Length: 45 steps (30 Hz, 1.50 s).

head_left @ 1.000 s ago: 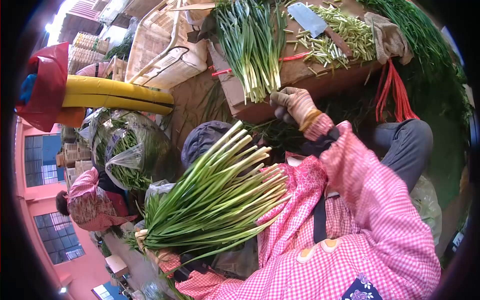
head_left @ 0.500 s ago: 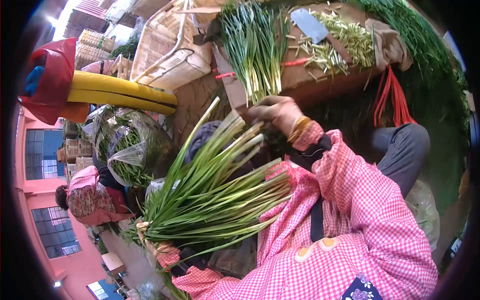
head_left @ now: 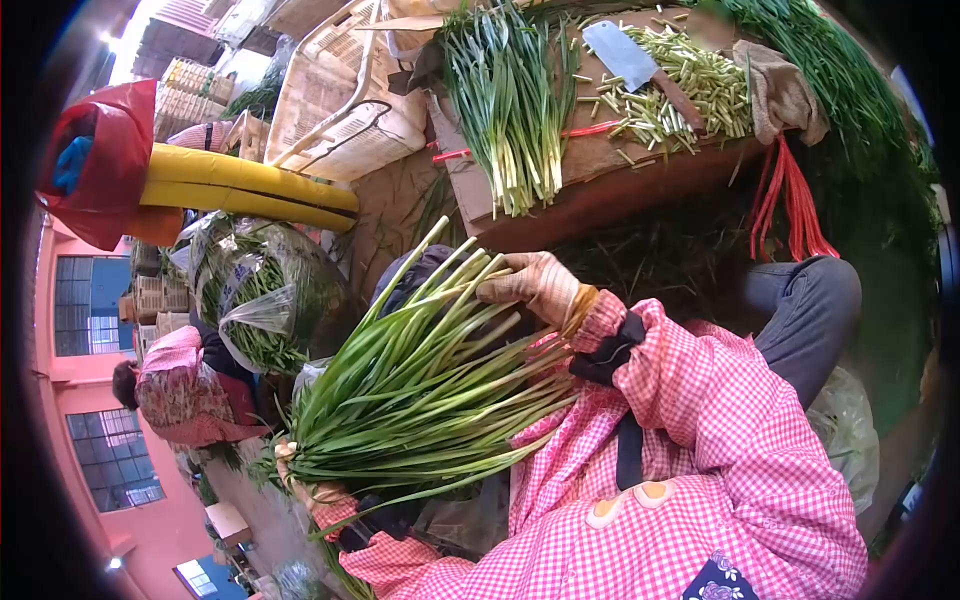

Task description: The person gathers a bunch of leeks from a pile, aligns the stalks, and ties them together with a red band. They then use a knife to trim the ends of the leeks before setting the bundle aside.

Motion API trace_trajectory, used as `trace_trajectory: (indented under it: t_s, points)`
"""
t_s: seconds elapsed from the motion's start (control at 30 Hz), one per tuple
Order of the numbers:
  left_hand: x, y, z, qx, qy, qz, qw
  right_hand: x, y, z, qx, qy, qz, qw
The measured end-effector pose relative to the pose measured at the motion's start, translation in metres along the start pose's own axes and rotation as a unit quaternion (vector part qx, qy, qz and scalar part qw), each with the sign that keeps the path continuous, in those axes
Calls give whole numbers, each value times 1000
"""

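Note:
A loose bunch of long, flat-leaved greens that look like garlic chives (head_left: pixel 420 400) fans out across my lap, pale stalk ends to the upper right. At its leafy end, my left hand (head_left: pixel 308 482) is wrapped round the bunch, partly hidden by leaves. My gloved right hand (head_left: pixel 532 287) is at the stalk ends, its fingers closed on stalks at the bunch's upper edge; how many is hidden. Beyond it, a neat bundle of the same greens (head_left: pixel 510 110) lies on a board (head_left: pixel 600 190). A cleaver (head_left: pixel 622 58) rests there on cut stalk pieces (head_left: pixel 700 70).
Red ties (head_left: pixel 785 205) hang from the board's edge beside a brown cloth (head_left: pixel 785 90). More greens (head_left: pixel 820 50) lie at the upper right. A plastic basket (head_left: pixel 340 100), a yellow padded roll (head_left: pixel 245 185) and a bag of greens (head_left: pixel 265 290) stand left. Another person (head_left: pixel 195 385) is bent over behind.
My right hand has come down from beside the board to the bunch's stalk ends and closed on stalks. The bundle on the board is now fully uncovered. My left hand stays put.

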<state>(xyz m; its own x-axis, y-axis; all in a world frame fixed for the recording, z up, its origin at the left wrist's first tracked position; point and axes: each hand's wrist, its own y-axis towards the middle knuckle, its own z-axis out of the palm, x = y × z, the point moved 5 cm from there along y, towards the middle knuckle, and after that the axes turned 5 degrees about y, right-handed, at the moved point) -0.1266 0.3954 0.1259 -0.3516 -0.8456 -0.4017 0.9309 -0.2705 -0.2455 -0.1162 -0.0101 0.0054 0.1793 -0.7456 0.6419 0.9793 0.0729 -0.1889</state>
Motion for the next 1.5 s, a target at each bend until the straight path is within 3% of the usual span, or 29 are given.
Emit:
trace_trajectory:
  t_s: [0.03, 0.1, 0.13, 0.17, 0.23, 0.33, 0.37, 0.43, 0.5, 0.57, 0.63, 0.67, 0.7, 0.77, 0.87, 0.97, 1.03, 1.1, 1.13, 1.17, 1.23, 1.3, 1.37, 1.43, 1.5]
  points:
    - [0, -1, 0, 0, 2, 3, 1000, 0, 3, -11, -1, -69, -32, 997]
    - [0, -2, 0, 0, 6, 5, 1000, 19, 3, -66, -129, -23, -108, 986]
    - [-1, -2, -2, 3, 3, 8, 1000, 15, -3, -109, -282, 92, -44, 954]
    - [-2, -3, -2, 4, 3, 11, 1000, 23, -12, -124, -297, -2, -31, 954]
    - [-3, -1, -3, -3, 12, 12, 1000, 42, -29, -97, -184, -22, 35, 982]
    - [-4, 4, -3, -4, 9, 13, 1000, 45, -21, -44, -44, -32, 50, 997]
    - [-5, 3, -3, -2, 13, 14, 1000, 43, -11, -36, -3, -107, 33, 994]
    - [-5, 3, -1, -3, 20, 15, 1000, 34, -4, -15, 26, -229, 105, 967]
    - [-3, 1, 0, -5, 23, 16, 1000, 21, 0, 4, 89, -233, 87, 964]
    - [-4, -1, 0, -6, 24, 21, 999, 14, -4, 7, 31, -266, 97, 959]
    - [-6, -4, -2, -11, 23, 24, 999, 27, -18, 16, 26, -412, 15, 911]
    - [-6, -4, -3, -13, 22, 23, 999, 31, -21, 19, 56, -585, -165, 792]
    - [-5, -4, -4, -13, 23, 22, 999, 32, -27, 22, 73, -648, -171, 738]
    - [-6, -3, -4, -12, 22, 22, 999, 26, -25, 17, 120, -735, -128, 655]
    - [-6, -3, -5, -11, 22, 26, 999, 35, -31, 24, 145, -780, -101, 600]
    - [-9, -1, -3, -6, 26, 27, 999, 25, -27, -8, 146, -798, -147, 566]
    - [-11, -1, -4, -4, 25, 29, 999, 16, -11, -60, 90, -886, 37, 453]
    - [-15, 0, -2, 1, 27, 28, 999, 30, -20, -119, -9, -816, 14, 577]
    - [-19, -1, -2, 3, 27, 31, 999, 42, -22, -120, -61, -753, 135, 641]
    - [-19, -1, -1, -4, 32, 29, 999, 48, -34, -109, -119, -629, 90, 763]
    - [-16, 2, 2, -1, 32, 29, 999, 52, -32, -69, -107, -456, 170, 867]
    - [-15, 5, 4, 1, 36, 26, 999, 39, -19, -37, 8, -354, 103, 929]
    - [-13, 6, 6, 4, 41, 26, 999, 4, -2, -27, 67, -210, 131, 967]
    - [-13, 4, 7, 5, 45, 24, 999, 2, -8, 5, 100, -56, 104, 988]
    - [-16, 4, 7, 5, 48, 27, 998, 14, -18, 20, 43, -100, 70, 992]
